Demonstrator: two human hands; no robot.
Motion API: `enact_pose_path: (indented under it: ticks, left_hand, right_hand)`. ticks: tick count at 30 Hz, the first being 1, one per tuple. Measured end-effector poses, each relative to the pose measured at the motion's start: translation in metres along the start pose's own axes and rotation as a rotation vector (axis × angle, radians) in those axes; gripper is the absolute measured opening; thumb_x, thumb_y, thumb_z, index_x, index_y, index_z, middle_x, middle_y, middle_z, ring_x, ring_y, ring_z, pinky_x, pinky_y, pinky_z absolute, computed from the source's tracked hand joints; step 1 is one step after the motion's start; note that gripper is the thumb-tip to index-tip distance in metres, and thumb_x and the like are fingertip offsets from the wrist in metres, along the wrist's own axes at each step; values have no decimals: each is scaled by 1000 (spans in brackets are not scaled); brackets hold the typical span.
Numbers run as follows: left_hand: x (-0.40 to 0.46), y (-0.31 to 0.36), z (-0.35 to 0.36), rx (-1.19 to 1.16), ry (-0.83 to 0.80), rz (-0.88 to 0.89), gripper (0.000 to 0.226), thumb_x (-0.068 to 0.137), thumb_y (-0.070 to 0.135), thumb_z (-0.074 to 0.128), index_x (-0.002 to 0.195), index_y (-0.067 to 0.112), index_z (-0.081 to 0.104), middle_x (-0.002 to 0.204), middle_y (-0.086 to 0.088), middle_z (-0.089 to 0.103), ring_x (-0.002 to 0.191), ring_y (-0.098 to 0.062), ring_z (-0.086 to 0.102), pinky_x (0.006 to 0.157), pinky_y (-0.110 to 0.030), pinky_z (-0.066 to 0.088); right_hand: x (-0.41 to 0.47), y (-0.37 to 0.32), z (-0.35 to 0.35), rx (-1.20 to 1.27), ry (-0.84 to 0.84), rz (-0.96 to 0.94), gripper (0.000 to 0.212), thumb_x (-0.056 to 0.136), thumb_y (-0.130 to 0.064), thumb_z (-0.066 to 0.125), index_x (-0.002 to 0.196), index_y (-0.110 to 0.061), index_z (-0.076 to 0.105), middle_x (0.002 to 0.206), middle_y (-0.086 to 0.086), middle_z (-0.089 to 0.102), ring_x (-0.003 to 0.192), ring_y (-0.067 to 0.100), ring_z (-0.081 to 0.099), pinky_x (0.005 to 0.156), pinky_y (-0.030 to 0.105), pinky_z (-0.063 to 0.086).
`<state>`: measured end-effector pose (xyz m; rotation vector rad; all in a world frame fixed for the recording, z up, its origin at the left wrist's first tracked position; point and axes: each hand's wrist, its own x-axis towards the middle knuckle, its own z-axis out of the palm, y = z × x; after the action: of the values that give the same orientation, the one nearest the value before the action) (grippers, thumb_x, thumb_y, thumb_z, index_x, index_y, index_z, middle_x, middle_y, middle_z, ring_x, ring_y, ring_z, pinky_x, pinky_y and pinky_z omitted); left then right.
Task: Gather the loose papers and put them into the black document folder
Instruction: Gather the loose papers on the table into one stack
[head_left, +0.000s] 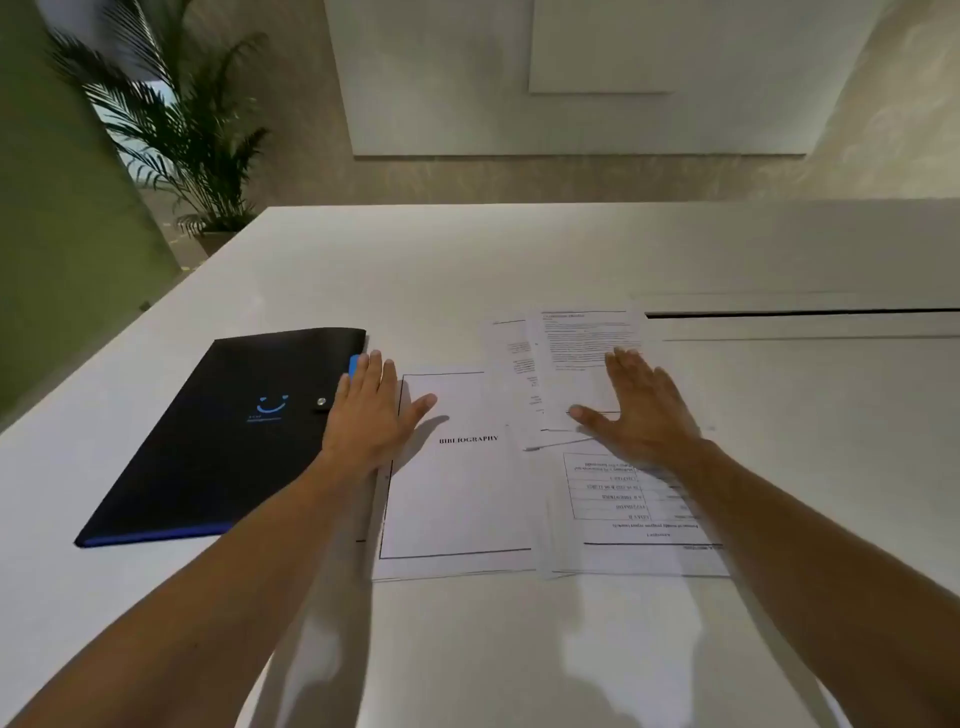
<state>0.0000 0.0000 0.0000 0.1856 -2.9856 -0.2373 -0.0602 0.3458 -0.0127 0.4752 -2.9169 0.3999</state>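
A black document folder (223, 436) with a blue smile logo and a snap strap lies closed on the left of the white table (467, 260). Beside it, several loose printed papers are spread out: a "BIBLIOGRAPHY" sheet (462, 488), a text page (582, 358) further back, and a sheet with a table (623, 514) on the right. My left hand (371, 410) hovers flat, fingers apart, over the folder's right edge and the bibliography sheet's left edge. My right hand (639, 410) is spread flat over the text page. Neither hand holds anything.
A dark slot (800, 313) runs across the table top at the right rear. A potted palm (182, 140) stands on the floor beyond the table's far left corner. A white wall panel (571, 78) stands behind the table.
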Motion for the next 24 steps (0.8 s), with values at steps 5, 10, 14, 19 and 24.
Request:
enact_pose_path:
  ticks: [5, 10, 14, 19, 24]
  left_hand:
    - [-3, 1, 8, 11, 5, 11, 84, 88, 72, 21, 121, 0, 50, 127, -16, 52, 122, -30, 45, 103, -45, 37]
    - [-4, 16, 0, 83, 31, -11, 61, 90, 63, 34, 94, 7, 59, 94, -8, 62, 87, -23, 56, 79, -37, 44]
    - [0, 29, 0, 68, 2, -140, 64, 89, 62, 42, 113, 4, 56, 113, -14, 59, 108, -29, 53, 89, -39, 42]
    - [9, 40, -8, -42, -44, -253, 67, 85, 58, 57, 121, 2, 50, 123, -19, 54, 116, -33, 48, 91, -39, 43]
    - [13, 43, -14, -165, -77, -357, 77, 80, 51, 69, 131, 1, 41, 133, -25, 44, 124, -37, 40, 97, -41, 39]
  right_hand:
    - [-3, 6, 13, 50, -181, 26, 122, 63, -99, 25, 154, -22, 1, 163, 2, 2, 149, 15, 0, 120, 46, 1]
    - [4, 9, 18, 40, -221, 19, 130, 54, -102, 28, 154, -21, 7, 163, 6, 5, 149, 18, 1, 119, 48, -4]
    - [7, 9, 17, 44, -231, 18, 131, 51, -103, 27, 154, -23, 10, 163, 6, 6, 149, 20, 1, 118, 50, -4]
    - [8, 7, 15, 28, -212, 0, 128, 53, -102, 28, 153, -24, 14, 162, 6, 12, 148, 20, 6, 119, 53, 3]
    - [10, 4, 12, 18, -226, -1, 129, 52, -103, 28, 153, -24, 14, 162, 6, 14, 148, 21, 9, 118, 55, 5]
